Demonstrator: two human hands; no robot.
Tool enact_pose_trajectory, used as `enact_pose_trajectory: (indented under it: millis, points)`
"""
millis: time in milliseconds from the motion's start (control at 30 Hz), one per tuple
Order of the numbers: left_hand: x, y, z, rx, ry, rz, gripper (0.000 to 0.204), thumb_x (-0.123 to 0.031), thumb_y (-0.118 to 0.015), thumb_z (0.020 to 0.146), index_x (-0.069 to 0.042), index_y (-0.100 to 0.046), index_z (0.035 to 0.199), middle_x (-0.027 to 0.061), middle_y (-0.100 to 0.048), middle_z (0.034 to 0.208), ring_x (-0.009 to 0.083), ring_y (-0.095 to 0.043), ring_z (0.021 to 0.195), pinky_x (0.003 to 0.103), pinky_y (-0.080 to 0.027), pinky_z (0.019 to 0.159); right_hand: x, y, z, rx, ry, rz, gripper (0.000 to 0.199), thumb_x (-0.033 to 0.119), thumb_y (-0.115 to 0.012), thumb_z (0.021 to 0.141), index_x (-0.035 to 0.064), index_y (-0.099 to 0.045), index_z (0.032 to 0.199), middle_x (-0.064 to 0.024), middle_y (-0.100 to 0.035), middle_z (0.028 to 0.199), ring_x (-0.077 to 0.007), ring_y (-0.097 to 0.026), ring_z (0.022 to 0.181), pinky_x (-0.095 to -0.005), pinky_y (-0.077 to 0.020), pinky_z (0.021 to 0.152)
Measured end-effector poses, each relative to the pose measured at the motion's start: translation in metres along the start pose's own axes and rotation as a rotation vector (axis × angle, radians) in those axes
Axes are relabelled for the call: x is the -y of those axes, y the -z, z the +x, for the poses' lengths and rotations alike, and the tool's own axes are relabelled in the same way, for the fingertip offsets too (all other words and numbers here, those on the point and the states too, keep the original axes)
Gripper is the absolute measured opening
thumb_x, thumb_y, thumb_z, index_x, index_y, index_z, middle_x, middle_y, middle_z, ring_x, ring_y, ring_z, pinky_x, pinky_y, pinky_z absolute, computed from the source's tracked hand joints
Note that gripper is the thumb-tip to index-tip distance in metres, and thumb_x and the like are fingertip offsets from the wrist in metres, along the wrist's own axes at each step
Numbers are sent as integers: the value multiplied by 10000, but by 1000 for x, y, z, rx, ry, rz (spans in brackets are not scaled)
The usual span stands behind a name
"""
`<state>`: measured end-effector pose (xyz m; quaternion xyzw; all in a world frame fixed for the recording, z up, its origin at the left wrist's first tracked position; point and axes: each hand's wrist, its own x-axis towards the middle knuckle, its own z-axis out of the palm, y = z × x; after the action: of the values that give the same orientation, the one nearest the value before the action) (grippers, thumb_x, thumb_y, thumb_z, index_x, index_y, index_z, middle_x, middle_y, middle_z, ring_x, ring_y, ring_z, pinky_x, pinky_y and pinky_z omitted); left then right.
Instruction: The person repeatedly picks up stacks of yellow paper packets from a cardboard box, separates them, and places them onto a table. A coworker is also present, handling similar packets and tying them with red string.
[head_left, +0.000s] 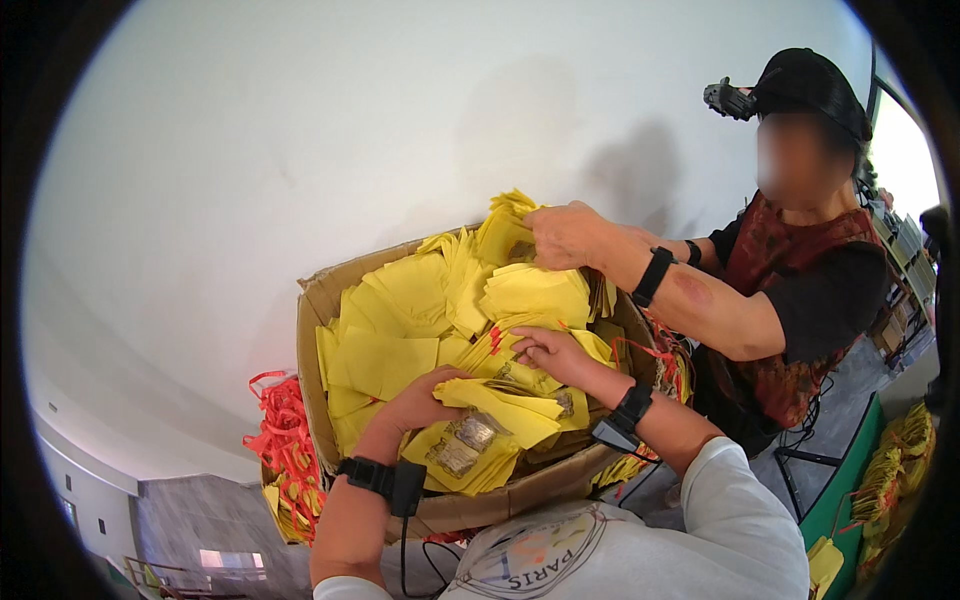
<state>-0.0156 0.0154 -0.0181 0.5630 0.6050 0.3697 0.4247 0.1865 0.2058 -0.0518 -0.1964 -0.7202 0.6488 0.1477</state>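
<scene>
A large cardboard box in front of me is packed with fanned bundles of yellow joss paper. At its near side, my left hand is closed on the edge of a folded bundle of joss paper. Below that bundle lie yellow sheets with shiny metallic squares. My right hand is over the middle of the box, its index finger stretched toward paper with red bits along its edge. Its other fingers are partly curled, and I see nothing held in them.
At the right, a co-worker's hand holds a bunch of yellow sheets over the box's far edge. Red ribbons hang by the box's left side. A white wall rises behind. More yellow bundles lie beside a green surface.
</scene>
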Motion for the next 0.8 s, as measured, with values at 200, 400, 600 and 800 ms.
enact_pose_trajectory:
  millis: [200, 400, 600, 800]
  points:
    - [-30, -18, 13, 16, -46, 336, 616, -34, -743, 625, -81, -541, 1205, 98, -509, 1205, 246, -515, 1108, 322, -424, 934, 27, 13, 0, -227, 846, -914, 374, 22, -557, 784, 53, -548, 1157, -137, -560, 1119, -343, -521, 1029, -420, -439, 864]
    - [-48, -50, 6, 29, -92, 721, 617, -134, -772, 593, -97, -545, 1166, 142, -496, 1182, 328, -537, 1034, 360, -461, 854, 20, 1, 31, -78, 845, -1420, 365, 121, -540, 786, 23, -556, 1137, -87, -544, 995, -266, -459, 1039, -400, -335, 928]
    - [-43, -67, -5, -51, -265, 912, 568, -188, -721, 601, -48, -552, 1125, 194, -520, 1074, 359, -572, 864, 419, -485, 734, 11, -16, 51, -22, 732, -1565, 232, 150, -573, 749, 68, -620, 960, -47, -512, 932, -220, -447, 964, -322, -321, 850]
    - [-46, -73, -15, 4, -199, 1024, 542, -191, -673, 657, -11, -544, 1152, 244, -506, 1134, 384, -570, 874, 432, -481, 756, 12, -25, 65, 51, 768, -1425, 196, 145, -601, 705, 107, -636, 895, -43, -522, 901, -210, -471, 933, -327, -338, 822]
